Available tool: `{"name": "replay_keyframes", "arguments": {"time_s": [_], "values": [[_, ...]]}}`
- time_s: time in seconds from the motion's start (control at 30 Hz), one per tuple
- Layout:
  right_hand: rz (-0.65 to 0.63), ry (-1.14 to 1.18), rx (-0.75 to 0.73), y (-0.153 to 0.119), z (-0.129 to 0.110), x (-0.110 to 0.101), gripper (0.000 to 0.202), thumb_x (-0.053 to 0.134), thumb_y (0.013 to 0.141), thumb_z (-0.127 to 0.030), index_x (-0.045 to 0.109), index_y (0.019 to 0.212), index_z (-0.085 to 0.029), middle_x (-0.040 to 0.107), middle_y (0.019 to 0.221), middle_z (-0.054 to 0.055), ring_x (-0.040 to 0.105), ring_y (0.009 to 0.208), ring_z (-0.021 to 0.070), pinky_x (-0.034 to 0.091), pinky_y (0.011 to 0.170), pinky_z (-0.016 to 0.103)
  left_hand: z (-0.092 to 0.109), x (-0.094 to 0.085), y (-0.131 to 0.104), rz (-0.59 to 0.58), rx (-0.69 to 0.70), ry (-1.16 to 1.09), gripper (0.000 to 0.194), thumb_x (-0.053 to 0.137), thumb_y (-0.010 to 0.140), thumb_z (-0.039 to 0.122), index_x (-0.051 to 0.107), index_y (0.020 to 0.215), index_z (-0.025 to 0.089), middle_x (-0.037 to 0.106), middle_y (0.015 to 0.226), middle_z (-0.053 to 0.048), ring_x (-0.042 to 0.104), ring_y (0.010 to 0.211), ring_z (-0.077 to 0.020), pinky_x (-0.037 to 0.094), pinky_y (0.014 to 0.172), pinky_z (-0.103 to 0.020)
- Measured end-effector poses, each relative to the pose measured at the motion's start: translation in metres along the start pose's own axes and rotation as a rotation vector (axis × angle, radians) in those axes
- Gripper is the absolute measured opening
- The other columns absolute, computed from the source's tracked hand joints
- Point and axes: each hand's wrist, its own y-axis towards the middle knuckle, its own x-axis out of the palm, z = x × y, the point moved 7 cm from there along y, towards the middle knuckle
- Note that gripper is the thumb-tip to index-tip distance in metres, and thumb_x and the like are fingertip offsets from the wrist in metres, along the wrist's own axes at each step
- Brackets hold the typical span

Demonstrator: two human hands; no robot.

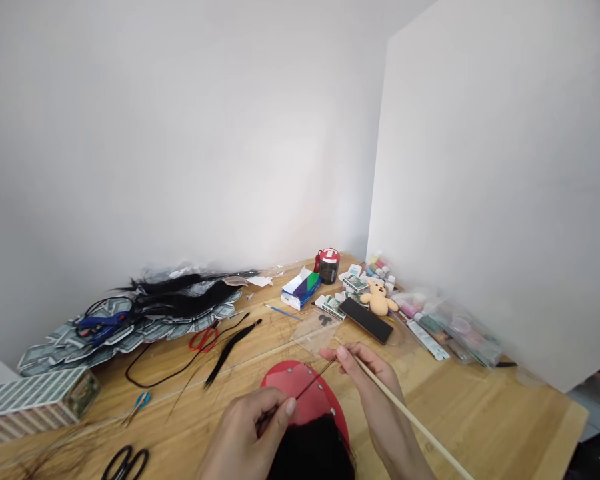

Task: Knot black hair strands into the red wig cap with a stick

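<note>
The left hand's [247,427] thumb and index fingertips pinch a thin dark strand [310,385]. It slants away and rightward to the right hand's [380,393] fingertips, which are nearly closed on its other end. A pale rod [410,417] lies against the right hand, its long axis running toward the near right, its near end cut off by the frame. Below, on the wooden counter [460,400], is a red rounded piece [280,377] with black hair [313,450], partly hidden by the left hand. The left hand's curled lower fingers are hard to make out.
</note>
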Motion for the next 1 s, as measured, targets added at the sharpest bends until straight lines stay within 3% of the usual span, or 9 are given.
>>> {"name": "replay_keyframes", "arguments": {"time_s": [0.3,0.43,0.5,0.57,0.63,0.7,0.8,0.9,1.0], "values": [[0.116,-0.243,-0.117,0.02,0.005,-0.031,0.035,0.068,0.082,-0.051,0.077,0.079,-0.018,0.081,0.085,0.012,0.072,0.086,0.0313,0.055,0.082,0.041,0.0,-0.007,0.0,0.042,-0.029,0.1,0.044,0.035,0.094,0.054,0.041,0.065,0.022,0.042,0.063,0.002,0.044,0.062,-0.0178,0.03,0.059,-0.026],[0.275,-0.41,-0.274,0.015,-0.006,-0.051,0.031,0.066,0.086,-0.047,0.075,0.095,-0.019,0.077,0.105,0.014,0.066,0.104,0.0369,0.046,0.095,0.052,-0.003,-0.008,-0.002,0.052,-0.041,0.119,0.042,0.039,0.095,0.051,0.047,0.066,0.021,0.048,0.064,0.001,0.048,0.063,-0.0185,0.031,0.06,-0.027],[0.299,-0.465,-0.387,0.002,-0.017,-0.048,0.024,0.066,0.087,-0.041,0.075,0.099,-0.023,0.075,0.114,0.011,0.061,0.113,0.0351,0.04,0.103,0.051,-0.003,-0.008,-0.002,0.058,-0.044,0.126,0.041,0.04,0.095,0.049,0.048,0.066,0.021,0.051,0.064,0.0,0.049,0.062,-0.0188,0.031,0.06,-0.027],[0.18,-0.525,-0.547,-0.014,-0.03,-0.028,0.014,0.067,0.088,-0.033,0.076,0.098,-0.028,0.077,0.112,0.005,0.063,0.111,0.0298,0.042,0.102,0.045,-0.002,-0.006,-0.002,0.05,-0.034,0.117,0.041,0.041,0.095,0.048,0.05,0.067,0.021,0.054,0.064,-0.001,0.051,0.062,-0.0192,0.032,0.061,-0.027],[-0.12,-0.628,-0.775,-0.034,-0.041,0.011,0.02,0.065,0.091,-0.021,0.073,0.108,-0.029,0.078,0.111,0.002,0.064,0.106,0.026,0.047,0.096,0.039,0.002,-0.002,-0.001,0.013,-0.011,0.083,0.039,0.042,0.096,0.047,0.055,0.07,0.02,0.06,0.068,-0.002,0.056,0.066,-0.0198,0.037,0.063,-0.027],[-0.306,-0.654,-0.858,-0.047,-0.044,0.036,0.023,0.064,0.095,-0.02,0.068,0.117,-0.025,0.077,0.114,0.003,0.061,0.108,0.0252,0.048,0.096,0.036,0.006,0.003,-0.001,-0.034,0.012,0.035,0.037,0.043,0.097,0.045,0.061,0.076,0.02,0.066,0.075,-0.002,0.06,0.071,-0.0198,0.041,0.068,-0.026],[-0.375,-0.572,-0.786,-0.047,-0.041,0.047,0.01,0.06,0.098,-0.022,0.069,0.101,-0.022,0.078,0.095,0.003,0.061,0.1,0.0231,0.049,0.091,0.032,0.009,0.006,-0.001,-0.065,0.023,-0.019,0.034,0.045,0.098,0.044,0.065,0.082,0.021,0.07,0.081,-0.001,0.063,0.075,-0.0185,0.045,0.071,-0.024],[-0.399,-0.478,-0.604,-0.038,-0.03,0.04,0.02,0.06,0.096,-0.016,0.065,0.078,-0.022,0.069,0.073,0.001,0.059,0.087,0.0206,0.05,0.081,0.029,0.009,0.006,-0.001,-0.067,0.015,-0.051,0.03,0.049,0.098,0.043,0.066,0.085,0.022,0.07,0.082,0.0,0.063,0.077,-0.0171,0.044,0.07,-0.023],[-0.403,-0.408,-0.459,-0.032,-0.02,0.029,0.021,0.058,0.094,-0.015,0.064,0.075,-0.023,0.066,0.075,0.001,0.057,0.087,0.0205,0.048,0.08,0.028,0.009,0.008,0.0,-0.079,0.02,-0.09,0.023,0.054,0.097,0.041,0.066,0.086,0.024,0.069,0.084,0.001,0.063,0.078,-0.0159,0.044,0.07,-0.021]]}}
